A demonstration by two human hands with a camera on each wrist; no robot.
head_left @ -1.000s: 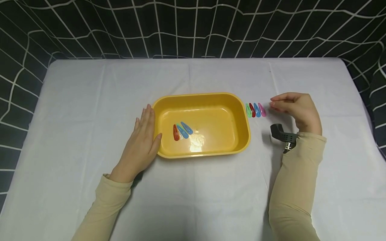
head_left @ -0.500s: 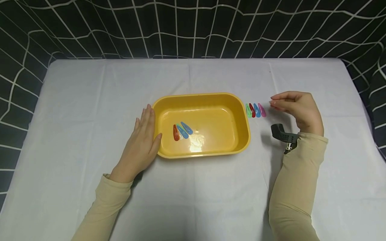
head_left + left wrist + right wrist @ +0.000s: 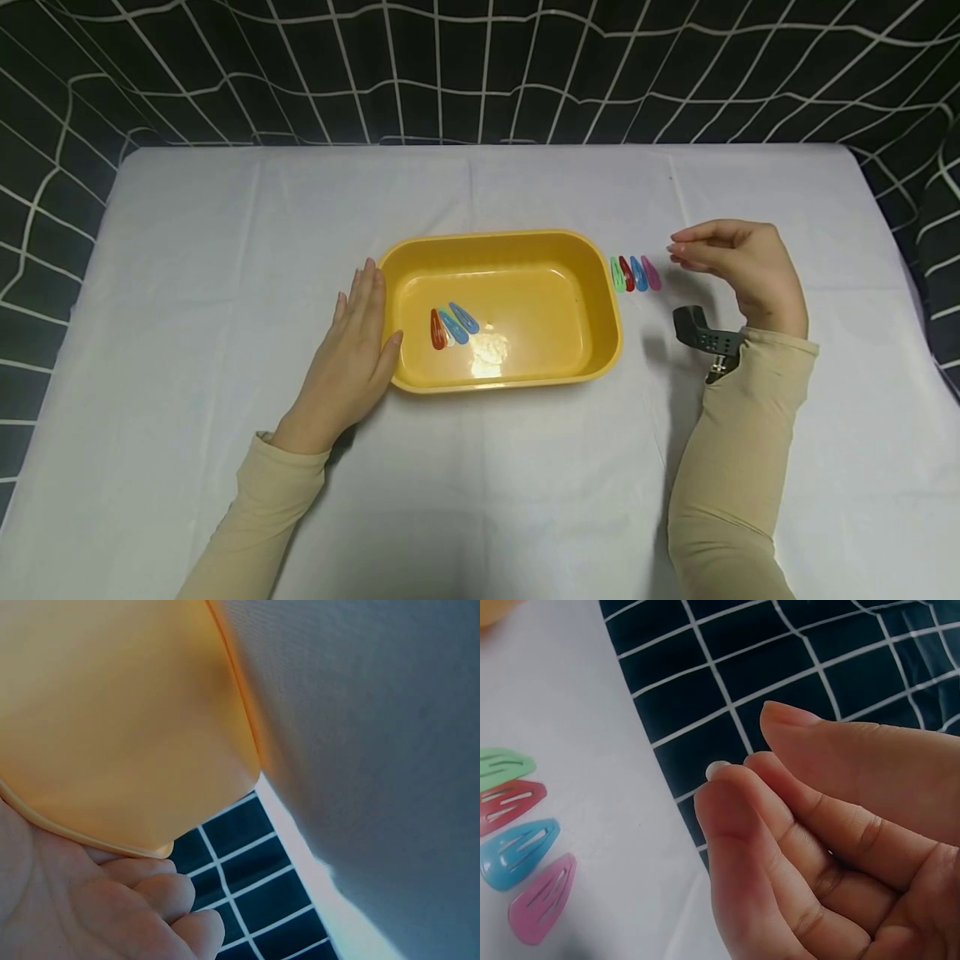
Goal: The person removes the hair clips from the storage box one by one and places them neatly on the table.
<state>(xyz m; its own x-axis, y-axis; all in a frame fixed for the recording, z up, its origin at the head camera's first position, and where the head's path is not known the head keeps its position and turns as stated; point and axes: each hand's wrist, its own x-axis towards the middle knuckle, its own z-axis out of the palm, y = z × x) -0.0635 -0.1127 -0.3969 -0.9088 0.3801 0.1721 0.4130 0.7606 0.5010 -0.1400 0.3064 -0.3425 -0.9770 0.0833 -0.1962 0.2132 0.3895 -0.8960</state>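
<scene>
A yellow plastic tray (image 3: 540, 329) stands mid-table. My left hand (image 3: 341, 375) rests along its left end with straight fingers; in the left wrist view the palm (image 3: 67, 907) lies against the tray wall (image 3: 127, 735). Inside the tray, left of centre, are a red snap hair clip (image 3: 438, 330), blue ones (image 3: 464, 318) and a pale one mostly hidden beneath. Just past the tray's right end lie a green clip (image 3: 506, 766), a red clip (image 3: 510, 804), a blue clip (image 3: 514, 855) and a pink clip (image 3: 544, 900). My right hand (image 3: 750, 267) hovers beside the pink clip, fingers loosely bent, holding nothing.
White cloth (image 3: 480, 483) covers the table. Dark fabric with a white grid (image 3: 480, 75) surrounds its back and sides. A black wrist camera mount (image 3: 705, 337) sticks out from the right sleeve (image 3: 738, 467).
The right hand has risen slightly toward the table's back, its fingertips staying to the right of the pink clip. Left hand, tray and clips stay put.
</scene>
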